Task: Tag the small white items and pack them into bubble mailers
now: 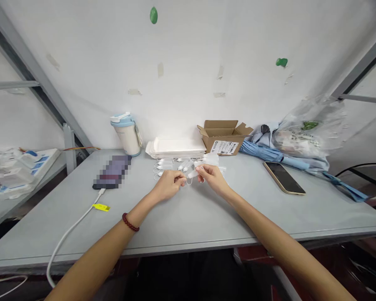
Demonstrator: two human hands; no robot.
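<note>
My right hand [210, 175] is closed in a pinch on a small translucent white tube [192, 174] with a thin loop at its end. Close by on the left, my left hand [170, 184] has its thumb and finger pressed together beside that thin white loop [189, 182]. Whatever sits between those left fingertips is too small to make out. Just beyond both hands, several similar white tubes [166, 164] with loops lie on the grey table [188, 221]. My hands partly hide some of them.
Behind the tubes are a stack of flat white packets [178, 147] and an open cardboard box [224, 138]. A tumbler [128, 136] and a cabled phone [113, 171] stand left. Another phone [283, 177], a blue umbrella [269, 155] and a plastic bag [307, 133] are right.
</note>
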